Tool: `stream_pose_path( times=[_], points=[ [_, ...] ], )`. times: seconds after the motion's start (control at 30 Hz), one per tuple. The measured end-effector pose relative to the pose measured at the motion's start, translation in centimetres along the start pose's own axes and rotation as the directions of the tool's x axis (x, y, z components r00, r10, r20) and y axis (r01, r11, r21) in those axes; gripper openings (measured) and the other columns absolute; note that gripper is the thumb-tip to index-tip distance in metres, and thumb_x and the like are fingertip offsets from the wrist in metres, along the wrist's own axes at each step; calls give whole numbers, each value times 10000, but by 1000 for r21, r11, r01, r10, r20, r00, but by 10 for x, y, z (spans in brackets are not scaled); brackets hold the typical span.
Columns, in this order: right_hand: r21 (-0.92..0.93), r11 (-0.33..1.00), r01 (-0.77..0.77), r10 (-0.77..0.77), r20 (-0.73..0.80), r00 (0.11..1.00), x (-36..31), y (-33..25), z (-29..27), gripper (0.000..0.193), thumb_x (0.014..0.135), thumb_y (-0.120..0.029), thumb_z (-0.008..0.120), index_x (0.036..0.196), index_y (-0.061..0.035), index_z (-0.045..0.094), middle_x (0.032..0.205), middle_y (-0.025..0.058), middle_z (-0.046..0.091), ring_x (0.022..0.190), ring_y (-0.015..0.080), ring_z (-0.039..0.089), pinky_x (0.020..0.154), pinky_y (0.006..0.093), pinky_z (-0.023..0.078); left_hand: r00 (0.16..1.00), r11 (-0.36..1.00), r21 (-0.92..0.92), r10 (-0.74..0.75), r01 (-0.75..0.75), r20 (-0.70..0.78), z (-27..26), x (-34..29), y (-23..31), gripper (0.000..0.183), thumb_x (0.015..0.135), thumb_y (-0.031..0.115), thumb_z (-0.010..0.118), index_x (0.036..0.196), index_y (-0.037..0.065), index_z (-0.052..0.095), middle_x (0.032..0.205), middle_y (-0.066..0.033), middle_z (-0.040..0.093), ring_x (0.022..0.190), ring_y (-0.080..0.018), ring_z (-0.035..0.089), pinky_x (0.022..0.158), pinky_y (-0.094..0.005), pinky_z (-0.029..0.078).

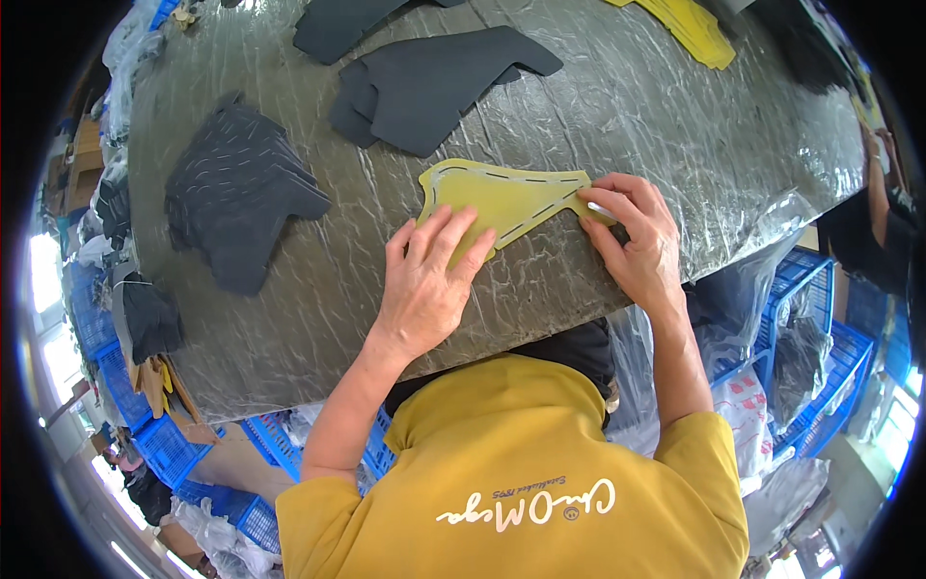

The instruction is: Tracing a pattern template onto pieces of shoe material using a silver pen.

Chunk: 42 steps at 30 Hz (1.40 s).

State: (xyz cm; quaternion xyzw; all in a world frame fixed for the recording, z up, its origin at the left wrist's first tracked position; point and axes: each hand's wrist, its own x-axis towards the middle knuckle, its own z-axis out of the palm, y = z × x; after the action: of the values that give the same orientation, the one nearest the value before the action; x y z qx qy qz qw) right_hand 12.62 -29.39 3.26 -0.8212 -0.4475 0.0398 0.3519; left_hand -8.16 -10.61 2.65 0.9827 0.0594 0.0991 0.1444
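A flat yellow template (497, 203) with dark dashed slots along its edges lies on the plastic-covered table in front of me. My left hand (424, 275) rests on its lower left part, fingers spread and pressing down. At the template's narrow right end, my right hand (632, 227) pinches a slim white pen (602, 210); its tip is hard to make out. Whatever lies beneath the template is hidden. To the left sits a fanned stack of black cut pieces (241, 193) bearing rows of short pale dashes. Beyond the template is a pile of plain black pieces (444, 87).
More black pieces (357, 24) lie at the far edge of view, and yellow pieces (690, 29) at the far right. Blue crates (820, 376) stand below the table's right side, others (174, 449) at lower left. Someone's arm (878, 183) shows at the right.
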Motion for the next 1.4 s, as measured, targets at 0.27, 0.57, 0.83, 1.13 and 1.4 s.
stream_pose_path(
  times=[0.27,0.57,0.83,1.13,1.4],
  points=[
    [1,999,-34,34,6,999,0,-4,0,287,807,-83,788,1087,-129,743,1132,45,661,1025,281,641,858,390,543,997,993,-89,-71,73,30,-8,5,2,591,805,44,710,1373,191,631,1438,-35,522,1310,-283,498,1054,-454,366],
    [-117,993,28,-32,-30,999,-8,-11,7,355,816,-20,754,1145,-151,734,1166,40,643,961,285,597,796,400,536,997,985,-156,-77,77,7,-6,3,-2,546,800,55,717,1332,163,664,1413,-31,540,1272,-268,515,1026,-433,366],
    [-157,987,19,-16,16,1000,-8,-13,4,384,844,-16,728,1197,-168,732,1193,32,633,941,281,579,792,389,534,998,984,-168,-55,50,-24,-3,3,-5,545,795,62,714,1332,142,663,1405,-39,553,1276,-272,514,1031,-440,362],
    [-115,993,5,-8,-26,1000,-8,-14,6,353,826,-28,763,1155,-155,754,1179,19,664,902,264,587,792,374,526,997,998,68,7,-2,-78,10,-5,2,550,818,86,723,1362,113,640,1403,-58,558,1268,-277,526,1071,-494,384],
    [-126,992,9,-14,-43,999,-10,-8,8,329,822,-47,778,1133,-152,760,1176,32,681,938,266,605,830,382,526,998,997,69,-11,16,-66,5,-2,4,509,839,89,719,1344,115,655,1360,-44,588,1217,-250,562,1051,-472,395]
  ],
)
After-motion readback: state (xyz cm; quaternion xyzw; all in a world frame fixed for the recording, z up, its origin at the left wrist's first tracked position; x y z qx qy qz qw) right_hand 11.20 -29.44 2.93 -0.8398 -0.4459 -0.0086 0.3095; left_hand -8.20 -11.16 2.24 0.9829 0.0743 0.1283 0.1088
